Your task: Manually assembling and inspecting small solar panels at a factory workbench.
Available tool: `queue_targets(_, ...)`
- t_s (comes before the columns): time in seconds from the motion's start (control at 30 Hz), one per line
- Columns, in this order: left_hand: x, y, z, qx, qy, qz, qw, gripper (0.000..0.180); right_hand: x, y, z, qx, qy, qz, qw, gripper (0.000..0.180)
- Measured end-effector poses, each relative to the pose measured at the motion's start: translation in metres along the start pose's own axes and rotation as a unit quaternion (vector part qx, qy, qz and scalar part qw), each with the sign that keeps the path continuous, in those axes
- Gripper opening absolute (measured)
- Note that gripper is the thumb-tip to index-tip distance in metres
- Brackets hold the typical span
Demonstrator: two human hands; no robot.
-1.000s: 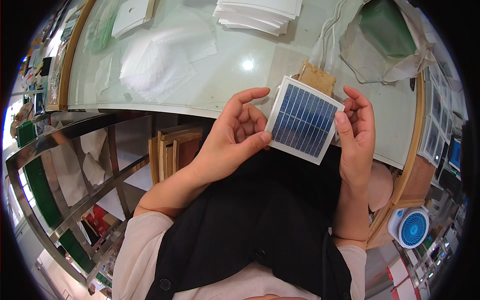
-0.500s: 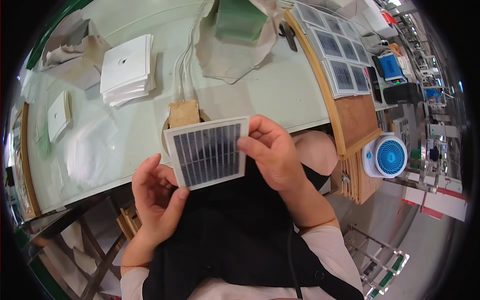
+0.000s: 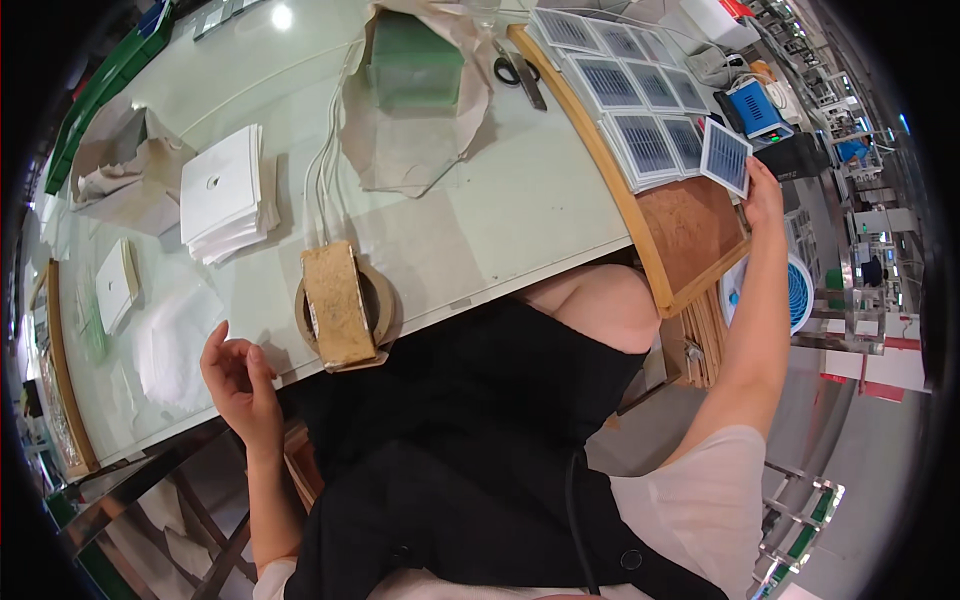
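Note:
My right hand (image 3: 763, 195) is closed on the lower edge of a small white-framed solar panel (image 3: 726, 157). It holds the panel tilted at the right side of a wooden tray (image 3: 692, 225), where several similar solar panels (image 3: 642, 143) lie in rows. Whether the held panel touches those beside it, I cannot tell. My left hand (image 3: 240, 378) is at the table's front edge, fingers loosely bent and apart, nothing in it. Nearest to it are a crumpled heap of clear plastic film (image 3: 172, 345) and a brown rectangular block (image 3: 340, 305) resting over a round ring.
A stack of white square plates (image 3: 220, 195) stands at the left, near a paper-lined box (image 3: 120, 170). A green block (image 3: 415, 65) sits in grey wrapping at the back, with black-handled scissors (image 3: 522, 75) beside it. A blue device (image 3: 757, 110) lies beyond the tray.
My right hand has carried the solar panel from in front of me to the tray at the right. My left hand has let go of the panel and moved left.

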State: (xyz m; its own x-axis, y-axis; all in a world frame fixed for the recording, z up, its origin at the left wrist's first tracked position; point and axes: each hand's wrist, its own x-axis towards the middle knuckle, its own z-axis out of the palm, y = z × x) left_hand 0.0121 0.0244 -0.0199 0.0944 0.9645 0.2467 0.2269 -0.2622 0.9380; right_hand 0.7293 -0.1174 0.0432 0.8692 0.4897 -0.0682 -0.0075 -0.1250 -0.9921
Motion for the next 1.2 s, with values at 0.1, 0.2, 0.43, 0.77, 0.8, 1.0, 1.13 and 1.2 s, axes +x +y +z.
queue_targets(0.1, -0.006, -0.009, -0.008, 0.066, 0.01, 0.032, 0.997, 0.036, 0.044, 0.006, -0.027, -0.01, 0.016, 0.021, 1.0, 0.019)
queue_targets(0.2, -0.004, -0.013, -0.001, 0.082, 0.018, 0.044, 0.996, 0.031, 0.074, 0.018, -0.048, -0.043, 0.027, 0.028, 0.998, 0.019)
queue_targets(0.43, -0.007, -0.02, -0.001, 0.123, 0.031, 0.059, 0.99, 0.022, 0.11, 0.037, -0.002, -0.134, -0.056, -0.014, 0.989, 0.027)
queue_targets(0.77, -0.007, -0.023, -0.001, 0.173, 0.053, 0.094, 0.979, 0.012, 0.107, 0.07, 0.028, -0.492, 0.031, -0.226, 0.84, 0.032)
queue_targets(0.8, -0.008, -0.023, -0.002, 0.186, 0.054, 0.101, 0.976, 0.012, 0.108, 0.073, 0.03, -0.477, 0.013, -0.279, 0.833, 0.03)
queue_targets(1.0, -0.004, -0.014, 0.006, 0.196, 0.06, 0.09, 0.975, 0.009, 0.111, 0.084, 0.012, -0.506, -0.005, -0.346, 0.79, 0.028)
queue_targets(1.13, 0.001, -0.007, 0.009, 0.192, 0.066, 0.101, 0.974, 0.01, 0.116, 0.082, -0.016, -0.448, 0.013, -0.32, 0.835, 0.032)
queue_targets(1.2, 0.001, -0.01, 0.008, 0.183, 0.068, 0.103, 0.975, 0.01, 0.118, 0.061, -0.033, -0.455, 0.075, -0.351, 0.815, 0.028)
